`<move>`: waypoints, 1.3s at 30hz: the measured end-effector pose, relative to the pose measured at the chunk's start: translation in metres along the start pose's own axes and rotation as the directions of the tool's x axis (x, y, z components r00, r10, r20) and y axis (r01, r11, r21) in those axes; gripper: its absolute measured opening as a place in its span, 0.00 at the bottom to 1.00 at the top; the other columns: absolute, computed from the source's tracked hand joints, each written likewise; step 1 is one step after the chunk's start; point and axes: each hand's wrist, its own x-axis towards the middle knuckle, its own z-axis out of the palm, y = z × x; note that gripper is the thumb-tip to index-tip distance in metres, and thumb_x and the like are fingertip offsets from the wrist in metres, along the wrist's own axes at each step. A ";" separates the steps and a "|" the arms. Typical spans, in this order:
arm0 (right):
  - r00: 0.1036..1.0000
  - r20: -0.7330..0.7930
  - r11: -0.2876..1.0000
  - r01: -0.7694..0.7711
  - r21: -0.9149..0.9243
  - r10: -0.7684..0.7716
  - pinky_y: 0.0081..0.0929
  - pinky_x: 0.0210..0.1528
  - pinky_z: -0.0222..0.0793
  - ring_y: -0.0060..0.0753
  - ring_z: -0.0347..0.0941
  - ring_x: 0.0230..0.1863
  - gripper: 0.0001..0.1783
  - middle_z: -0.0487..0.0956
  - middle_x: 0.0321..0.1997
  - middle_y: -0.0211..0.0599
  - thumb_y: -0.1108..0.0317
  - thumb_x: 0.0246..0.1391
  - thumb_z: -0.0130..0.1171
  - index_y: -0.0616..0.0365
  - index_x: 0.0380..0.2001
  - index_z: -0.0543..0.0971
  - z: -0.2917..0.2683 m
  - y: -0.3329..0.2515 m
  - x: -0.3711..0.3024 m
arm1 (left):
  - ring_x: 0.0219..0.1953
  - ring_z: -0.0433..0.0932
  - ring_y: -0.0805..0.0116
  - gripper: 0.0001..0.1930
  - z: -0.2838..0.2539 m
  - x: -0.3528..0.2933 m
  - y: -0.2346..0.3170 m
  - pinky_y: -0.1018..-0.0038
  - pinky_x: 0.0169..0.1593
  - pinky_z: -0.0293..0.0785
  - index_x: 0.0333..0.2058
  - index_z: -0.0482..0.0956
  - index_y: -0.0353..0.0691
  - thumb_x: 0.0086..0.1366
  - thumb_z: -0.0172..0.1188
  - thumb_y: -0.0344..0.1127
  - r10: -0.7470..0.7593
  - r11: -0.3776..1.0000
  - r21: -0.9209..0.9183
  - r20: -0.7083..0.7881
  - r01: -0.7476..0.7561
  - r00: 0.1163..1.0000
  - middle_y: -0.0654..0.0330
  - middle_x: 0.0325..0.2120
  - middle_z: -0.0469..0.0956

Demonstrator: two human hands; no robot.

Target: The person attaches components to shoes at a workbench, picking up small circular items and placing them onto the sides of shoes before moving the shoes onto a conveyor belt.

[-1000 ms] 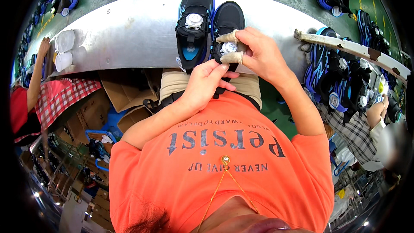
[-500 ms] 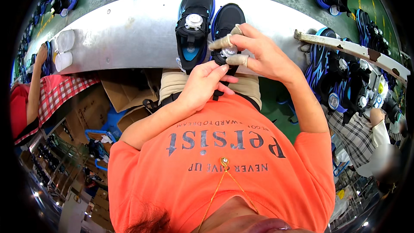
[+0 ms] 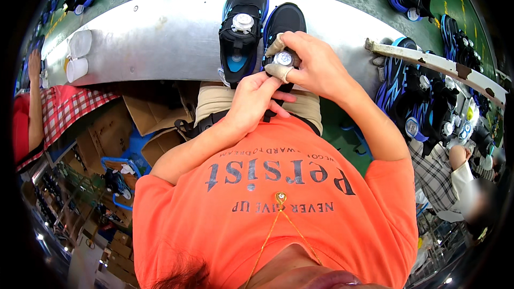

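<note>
Two black and blue sports shoes stand side by side on the metal bench, toes pointing away from me. On the left shoe (image 3: pixel 243 2) sits a white round lacing dial (image 3: pixel 242 22); no hand touches that shoe. The right shoe (image 3: pixel 288 17) is partly covered by my hands. My right hand (image 3: pixel 315 64), with pale finger cots on its fingertips, is closed round that shoe's white dial (image 3: pixel 284 58). My left hand (image 3: pixel 249 95) pinches at the same shoe's heel end, its other fingers loosely stretched; its exact hold is hidden.
Two white plastic cups (image 3: pixel 78 56) sit at the left of the metal bench (image 3: pixel 155 37). A chipped white bar (image 3: pixel 439 63) crosses the right side, near more shoes (image 3: pixel 409 96). Co-workers are at both sides. Cardboard boxes (image 3: pixel 147 107) lie below the bench.
My right hand's fingers have drawn in round the dial, the index fingertip shifting to its far side. My left hand stays at the heel. The left co-worker's hand has moved left.
</note>
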 end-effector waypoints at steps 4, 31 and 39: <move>0.974 0.164 0.885 -0.212 0.414 0.157 0.23 0.37 0.71 0.21 0.74 0.33 0.14 0.80 0.33 0.33 0.70 0.41 0.62 0.60 0.35 0.77 0.001 0.009 0.004 | 0.39 0.81 0.60 0.19 0.002 -0.002 0.001 0.74 0.31 0.82 0.46 0.72 0.24 0.70 0.49 0.39 0.019 1.000 0.008 -0.015 -0.019 1.000 0.48 0.43 0.76; 0.968 -0.181 0.970 0.141 -0.197 -0.177 0.34 0.39 0.69 0.42 0.70 0.39 0.24 0.71 0.38 0.37 0.72 0.51 0.59 0.54 0.54 0.74 0.017 -0.008 -0.037 | 0.40 0.81 0.62 0.16 0.002 -0.009 -0.002 0.73 0.33 0.82 0.43 0.73 0.27 0.71 0.48 0.38 -0.024 1.000 -0.018 -0.001 0.024 1.000 0.50 0.40 0.77; 0.978 -0.173 0.992 0.123 0.018 -0.119 0.37 0.55 0.66 0.50 0.70 0.50 0.21 0.74 0.47 0.47 0.63 0.56 0.56 0.49 0.54 0.76 -0.011 0.003 0.003 | 0.29 0.78 0.72 0.11 -0.022 -0.035 0.062 0.77 0.31 0.73 0.37 0.81 0.33 0.63 0.61 0.36 0.500 0.519 0.725 0.173 -0.453 0.849 0.59 0.31 0.79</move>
